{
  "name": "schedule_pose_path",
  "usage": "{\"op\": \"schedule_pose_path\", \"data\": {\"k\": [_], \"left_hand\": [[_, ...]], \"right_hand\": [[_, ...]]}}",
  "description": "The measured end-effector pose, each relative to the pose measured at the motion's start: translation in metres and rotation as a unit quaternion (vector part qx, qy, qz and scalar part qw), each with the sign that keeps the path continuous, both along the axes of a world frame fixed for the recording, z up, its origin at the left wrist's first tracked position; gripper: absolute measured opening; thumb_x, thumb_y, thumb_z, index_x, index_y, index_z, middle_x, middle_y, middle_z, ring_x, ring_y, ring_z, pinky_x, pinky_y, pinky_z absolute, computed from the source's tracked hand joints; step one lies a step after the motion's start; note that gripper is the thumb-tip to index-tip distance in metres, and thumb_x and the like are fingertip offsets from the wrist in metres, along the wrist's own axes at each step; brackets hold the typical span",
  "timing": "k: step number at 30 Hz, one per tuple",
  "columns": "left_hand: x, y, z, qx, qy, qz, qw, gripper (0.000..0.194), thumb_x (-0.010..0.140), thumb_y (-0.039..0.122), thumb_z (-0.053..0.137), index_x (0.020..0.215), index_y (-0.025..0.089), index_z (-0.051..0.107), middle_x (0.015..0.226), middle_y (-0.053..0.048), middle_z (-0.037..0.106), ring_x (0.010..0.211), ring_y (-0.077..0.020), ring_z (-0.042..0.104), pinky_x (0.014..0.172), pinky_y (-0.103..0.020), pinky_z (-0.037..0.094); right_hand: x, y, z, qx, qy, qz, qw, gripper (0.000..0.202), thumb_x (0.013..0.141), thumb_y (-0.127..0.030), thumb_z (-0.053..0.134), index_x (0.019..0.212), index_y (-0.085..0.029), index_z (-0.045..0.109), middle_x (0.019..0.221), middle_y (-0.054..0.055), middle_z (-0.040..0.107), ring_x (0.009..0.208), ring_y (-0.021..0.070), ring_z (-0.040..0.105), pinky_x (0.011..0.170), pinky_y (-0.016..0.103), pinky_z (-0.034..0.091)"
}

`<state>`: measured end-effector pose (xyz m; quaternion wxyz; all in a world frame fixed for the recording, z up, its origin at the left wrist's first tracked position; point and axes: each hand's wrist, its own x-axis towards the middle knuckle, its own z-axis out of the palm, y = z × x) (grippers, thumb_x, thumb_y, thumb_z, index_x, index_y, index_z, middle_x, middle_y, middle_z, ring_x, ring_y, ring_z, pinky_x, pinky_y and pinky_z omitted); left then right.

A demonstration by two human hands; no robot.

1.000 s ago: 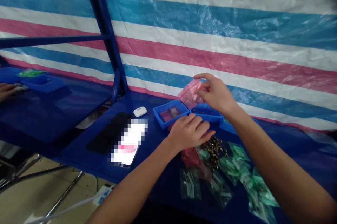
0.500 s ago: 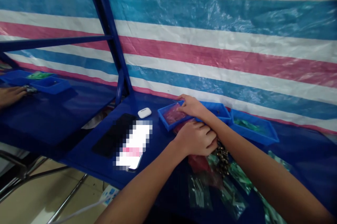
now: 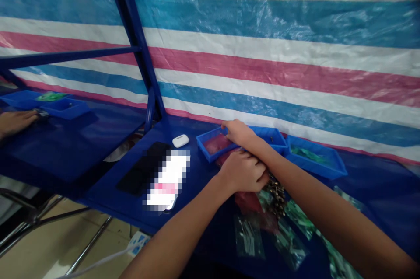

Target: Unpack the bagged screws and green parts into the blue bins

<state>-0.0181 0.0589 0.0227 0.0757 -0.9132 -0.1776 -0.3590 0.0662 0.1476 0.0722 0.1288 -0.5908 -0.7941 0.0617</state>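
Observation:
My right hand (image 3: pixel 241 134) reaches across my left arm to a blue tray (image 3: pixel 210 158) that contains pink plastic bags (image 3: pixel 215 144). Its fingers are bent together over the tray's right side, and anything between them is hidden. Just below it, my left hand (image 3: pixel 244 172) is closed with knuckles up, resting by red plastic bags (image 3: pixel 247 204) and a heap of small metal parts (image 3: pixel 277 198). What the left fingers hold cannot be seen. Small clear bags with pale strips (image 3: pixel 249 237) lie on the table nearer me.
Behind stand another blue tray (image 3: pixel 278 139) and one with green packets (image 3: pixel 308 154). More green packets (image 3: pixel 302 220) lie under my right forearm. To the left are a phone (image 3: pixel 169 183), a black flat item (image 3: pixel 141 169) and a white earbud case (image 3: pixel 180 141). Another person's hand (image 3: pixel 18 121) works at the far-left table.
My right hand has drawn its fingers in over the pink bags and shifted slightly. My left hand stays nearly in place. The other person's hand has moved slightly right.

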Motion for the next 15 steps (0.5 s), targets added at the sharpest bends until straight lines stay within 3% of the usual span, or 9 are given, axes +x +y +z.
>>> {"op": "schedule_pose_path", "data": {"k": [3, 6, 8, 10, 15], "left_hand": [[-0.003, 0.002, 0.005, -0.005, 0.014, 0.031, 0.999, 0.024, 0.086, 0.028, 0.052, 0.074, 0.016, 0.069, 0.070, -0.009, 0.067, 0.073, -0.0233, 0.061, 0.067, -0.038, 0.047], [-0.009, 0.011, 0.010, -0.034, 0.005, 0.165, 0.986, 0.020, 0.088, 0.027, 0.053, 0.092, 0.014, 0.067, 0.086, -0.013, 0.066, 0.087, -0.0284, 0.058, 0.074, -0.042, 0.046], [-0.016, 0.020, 0.010, -0.065, -0.012, 0.267, 0.961, 0.027, 0.091, 0.032, 0.051, 0.104, 0.012, 0.064, 0.095, -0.016, 0.064, 0.091, -0.0307, 0.057, 0.075, -0.044, 0.046], [-0.022, 0.027, 0.008, -0.106, -0.006, 0.330, 0.938, 0.038, 0.093, 0.042, 0.046, 0.100, 0.009, 0.064, 0.095, -0.018, 0.064, 0.089, -0.0316, 0.057, 0.074, -0.044, 0.046], [-0.030, 0.034, 0.000, -0.150, 0.041, 0.345, 0.926, 0.051, 0.096, 0.051, 0.036, 0.094, 0.012, 0.068, 0.094, -0.015, 0.067, 0.091, -0.0313, 0.059, 0.076, -0.043, 0.045]], "right_hand": [[0.007, -0.012, 0.015, 0.049, 0.016, -0.030, 0.998, 0.020, 0.089, -0.020, 0.052, 0.104, -0.018, 0.065, 0.093, 0.011, 0.071, 0.088, 0.0230, 0.065, 0.076, 0.029, 0.044], [0.021, -0.031, 0.028, 0.116, 0.083, -0.049, 0.989, 0.024, 0.094, -0.030, 0.046, 0.097, -0.018, 0.066, 0.081, 0.007, 0.071, 0.074, 0.0196, 0.065, 0.069, 0.027, 0.044], [0.033, -0.046, 0.030, 0.145, 0.127, -0.049, 0.980, 0.026, 0.094, -0.034, 0.046, 0.090, -0.018, 0.067, 0.073, 0.004, 0.070, 0.065, 0.0179, 0.064, 0.065, 0.027, 0.044], [0.048, -0.062, 0.027, 0.140, 0.161, -0.034, 0.976, 0.028, 0.094, -0.036, 0.046, 0.086, -0.018, 0.066, 0.068, 0.002, 0.069, 0.061, 0.0165, 0.063, 0.064, 0.026, 0.043], [0.082, -0.097, 0.008, 0.057, 0.176, 0.005, 0.983, 0.032, 0.094, -0.040, 0.046, 0.082, -0.018, 0.066, 0.069, 0.002, 0.069, 0.061, 0.0159, 0.062, 0.060, 0.026, 0.042]]}}
